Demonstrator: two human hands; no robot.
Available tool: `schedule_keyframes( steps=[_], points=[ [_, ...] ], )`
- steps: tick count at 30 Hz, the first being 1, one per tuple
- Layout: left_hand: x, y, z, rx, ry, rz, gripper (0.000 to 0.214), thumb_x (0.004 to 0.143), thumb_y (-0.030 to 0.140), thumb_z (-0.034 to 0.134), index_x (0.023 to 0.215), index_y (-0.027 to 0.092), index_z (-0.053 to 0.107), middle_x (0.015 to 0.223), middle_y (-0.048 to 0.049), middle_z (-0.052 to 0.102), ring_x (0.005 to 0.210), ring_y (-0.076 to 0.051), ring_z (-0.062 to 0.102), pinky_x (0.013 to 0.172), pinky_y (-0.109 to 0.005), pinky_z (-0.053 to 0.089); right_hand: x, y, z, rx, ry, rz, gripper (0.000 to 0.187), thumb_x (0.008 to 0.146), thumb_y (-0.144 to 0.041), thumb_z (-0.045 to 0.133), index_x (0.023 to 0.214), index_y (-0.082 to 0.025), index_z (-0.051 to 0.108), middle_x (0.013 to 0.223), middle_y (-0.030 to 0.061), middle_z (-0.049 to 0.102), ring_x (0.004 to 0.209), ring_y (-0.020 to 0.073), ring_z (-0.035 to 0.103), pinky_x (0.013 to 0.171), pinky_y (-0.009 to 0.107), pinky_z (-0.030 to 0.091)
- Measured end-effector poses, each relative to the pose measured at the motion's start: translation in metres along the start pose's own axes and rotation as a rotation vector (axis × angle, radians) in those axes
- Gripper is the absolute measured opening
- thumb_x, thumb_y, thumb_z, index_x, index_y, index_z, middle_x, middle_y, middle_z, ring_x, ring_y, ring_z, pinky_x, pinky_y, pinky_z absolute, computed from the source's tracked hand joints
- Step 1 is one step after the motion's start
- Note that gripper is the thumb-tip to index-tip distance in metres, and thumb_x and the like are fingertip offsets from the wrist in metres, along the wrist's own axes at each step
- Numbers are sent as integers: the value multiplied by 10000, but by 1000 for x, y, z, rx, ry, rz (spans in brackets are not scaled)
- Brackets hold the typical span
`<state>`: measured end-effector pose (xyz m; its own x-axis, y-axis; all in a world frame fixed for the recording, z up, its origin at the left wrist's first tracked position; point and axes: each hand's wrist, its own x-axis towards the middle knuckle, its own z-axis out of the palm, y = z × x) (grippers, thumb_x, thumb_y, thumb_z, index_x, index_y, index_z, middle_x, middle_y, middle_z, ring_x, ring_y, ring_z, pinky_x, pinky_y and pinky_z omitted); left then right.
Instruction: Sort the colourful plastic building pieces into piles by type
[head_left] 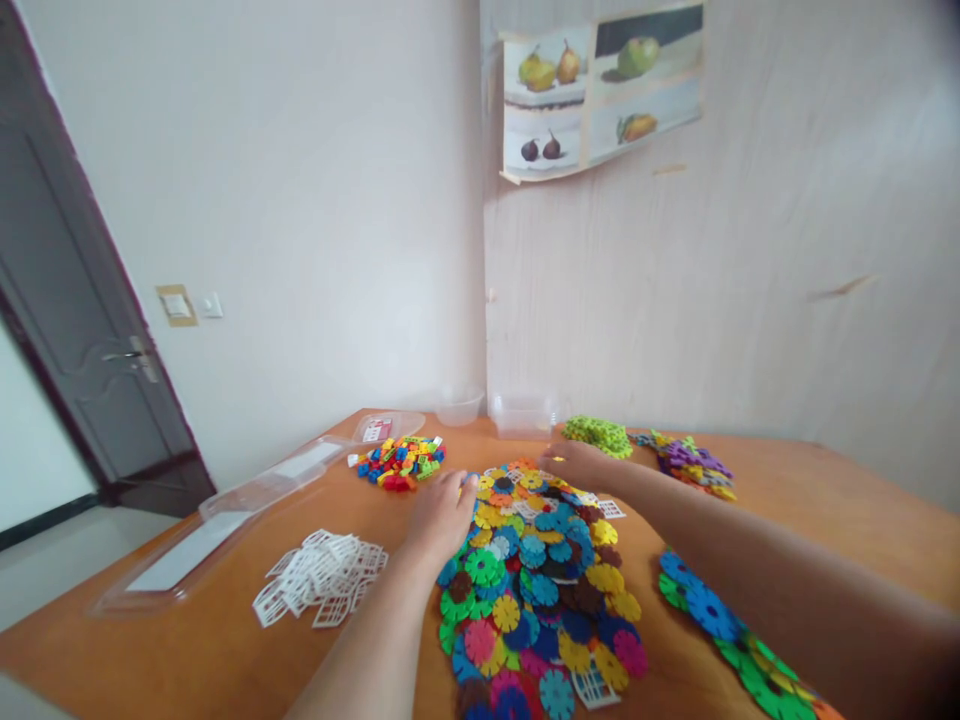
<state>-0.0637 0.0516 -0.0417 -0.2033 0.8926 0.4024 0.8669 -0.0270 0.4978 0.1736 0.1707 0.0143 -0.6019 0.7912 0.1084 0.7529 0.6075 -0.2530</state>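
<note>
A heap of notched plastic discs (532, 590) in many colours spreads over the middle of the table. My left hand (442, 515) is at the heap's far left edge, fingers curled, with a bit of blue showing at the fingertips; what they hold is unclear. My right hand (581, 467) reaches over the heap's far right edge; its fingers point down to the left and are blurred. A ring shows on one finger. A few white lattice pieces (595, 688) lie among the discs.
White window-like pieces (322, 575) are piled at left, behind them small building bricks (401, 462). Lids (195, 550) lie along the left edge. Clear tubs (523, 415), green pieces (598, 435) and purple pieces (686, 460) stand farther back. Linked discs (712, 615) lie under my right forearm.
</note>
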Motion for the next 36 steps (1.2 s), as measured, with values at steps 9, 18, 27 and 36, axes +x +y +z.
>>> schedule_keyframes(
  steps=[9,18,27,36],
  points=[
    [-1,-2,6,11,-107,-110,576,951,568,344,1293,199,624,1411,-148,579,1346,-298,494,1138,-417,302,35,-19,18,-46,-102,-49,467,914,-575,517,1212,-269,707,1223,72,717,1188,286,611,1009,376,435],
    [-4,7,2,-262,-112,-31,461,943,570,405,1018,253,731,1174,-93,729,1194,-255,618,1052,-329,401,8,-32,25,-31,-134,-18,420,871,-485,554,1200,-281,715,1194,83,724,1123,313,635,941,395,461],
    [-3,9,-1,-413,-97,-26,540,965,604,335,930,230,723,999,-73,758,1014,-245,682,857,-291,494,-27,-53,17,91,-110,-139,341,811,-266,549,1089,-266,745,1117,11,749,1018,222,667,895,291,480],
    [2,2,6,-488,-30,-142,604,933,662,340,835,188,701,876,-66,755,886,-218,689,839,-289,501,-70,-81,4,298,-93,-257,388,805,-232,556,1155,-256,721,1158,7,735,1042,210,660,945,313,495]
  ],
)
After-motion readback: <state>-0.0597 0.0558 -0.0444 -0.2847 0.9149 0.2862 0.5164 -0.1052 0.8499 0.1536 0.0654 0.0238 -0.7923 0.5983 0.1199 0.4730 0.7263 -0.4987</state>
